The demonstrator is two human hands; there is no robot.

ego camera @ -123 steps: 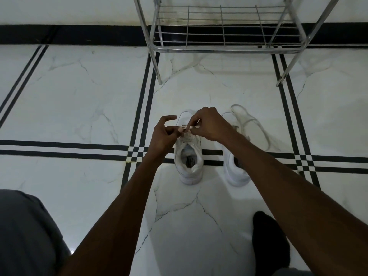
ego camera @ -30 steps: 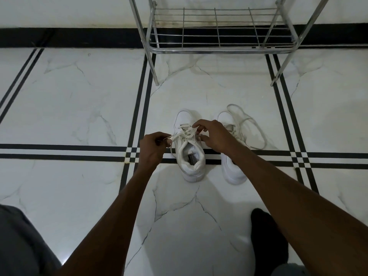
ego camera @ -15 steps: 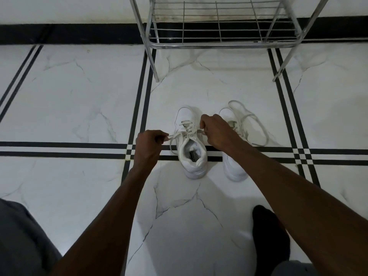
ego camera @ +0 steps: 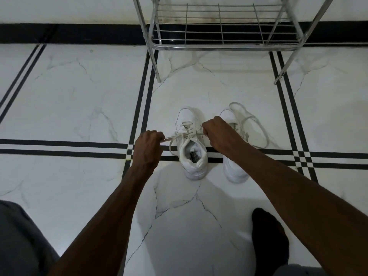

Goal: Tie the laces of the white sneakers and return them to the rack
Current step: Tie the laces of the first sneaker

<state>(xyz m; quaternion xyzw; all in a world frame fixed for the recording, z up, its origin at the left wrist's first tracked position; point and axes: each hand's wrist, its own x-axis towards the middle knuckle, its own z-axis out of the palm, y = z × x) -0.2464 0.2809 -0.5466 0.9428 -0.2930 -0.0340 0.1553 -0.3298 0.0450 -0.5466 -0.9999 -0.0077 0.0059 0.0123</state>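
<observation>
Two white sneakers stand side by side on the floor, toes toward the rack. Over the left sneaker (ego camera: pixel 192 156), my left hand (ego camera: pixel 148 149) is fisted on one lace end (ego camera: pixel 172 137), stretched taut to the left. My right hand (ego camera: pixel 218 131) grips the other lace end at the shoe's right side. The laces cross above the tongue. The right sneaker (ego camera: pixel 233 168) is partly hidden under my right forearm, and its loose laces (ego camera: pixel 256 126) trail on the floor to its right.
A chrome wire shoe rack (ego camera: pixel 221 45) stands against the wall beyond the sneakers, its lowest shelf bare. The white marble floor has black stripes. My black-socked foot (ego camera: pixel 268 242) is at the lower right, my grey-clad knee at the lower left.
My hands have pulled apart from over the tongue, drawing the left sneaker's lace ends tight to either side; the left hand moved left and closed into a fist.
</observation>
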